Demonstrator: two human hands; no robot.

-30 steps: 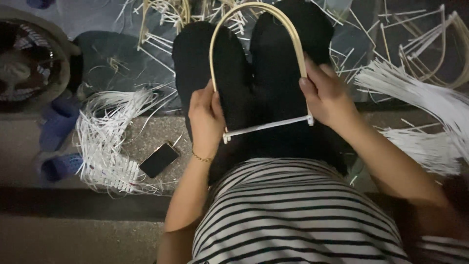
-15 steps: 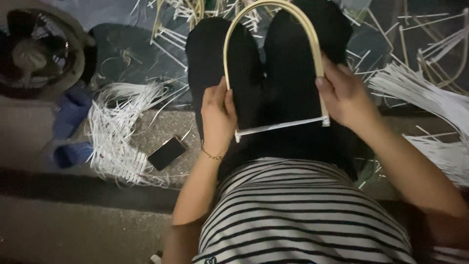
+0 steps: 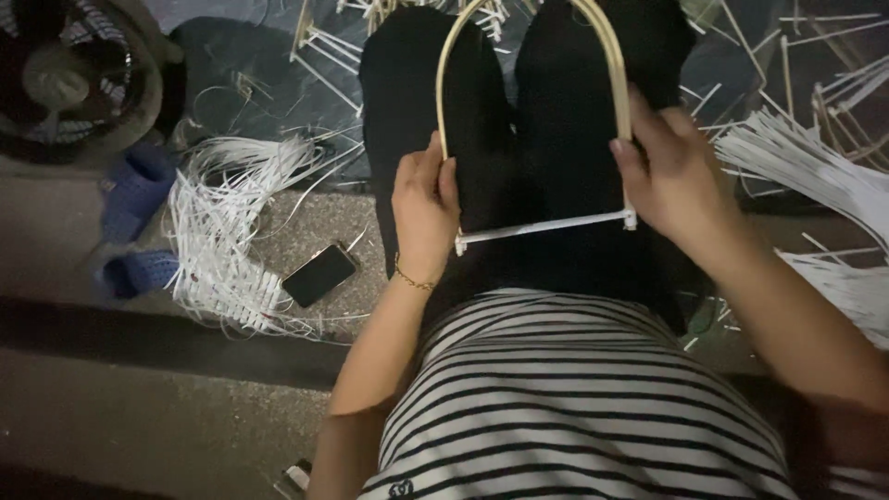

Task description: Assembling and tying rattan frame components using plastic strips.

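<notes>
- Since half a second ago, the arch and both hands sit a little lower in the head view, and the right hand has slid up its side, the thumb now higher against the bamboo.
- The left hand point(image 3: 424, 211) is closed around the left leg of the bent bamboo arch point(image 3: 616, 69), fingers wrapped, thumb up along the strip.
- The right hand point(image 3: 669, 176) grips the right leg just above its foot, fingers curled behind, thumb pressed on the front.
- The arch stands upright over the lap, its feet joined by a thin white stick point(image 3: 542, 228) running straight across between the two hands.
- Behind it are the black trouser legs point(image 3: 565, 111); below, a striped shirt point(image 3: 574, 398).
- On the floor to the left lie a bundle of white strips point(image 3: 222, 231), a dark phone point(image 3: 319, 275) just beside it, two blue slippers point(image 3: 134, 190) and a fan point(image 3: 65, 79).
- More white strips point(image 3: 815, 176) fan out on the right, with loose sticks scattered above.
- Risk, as I judge it: the bent bamboo is under spring load, so if either grip loosens, a leg could snap outward and pull the white stick from its joint.
- Squeezing the legs inward too hard could bow or crack that thin stick.
- The phone lies near the strips and could be swept or stepped on.
</notes>
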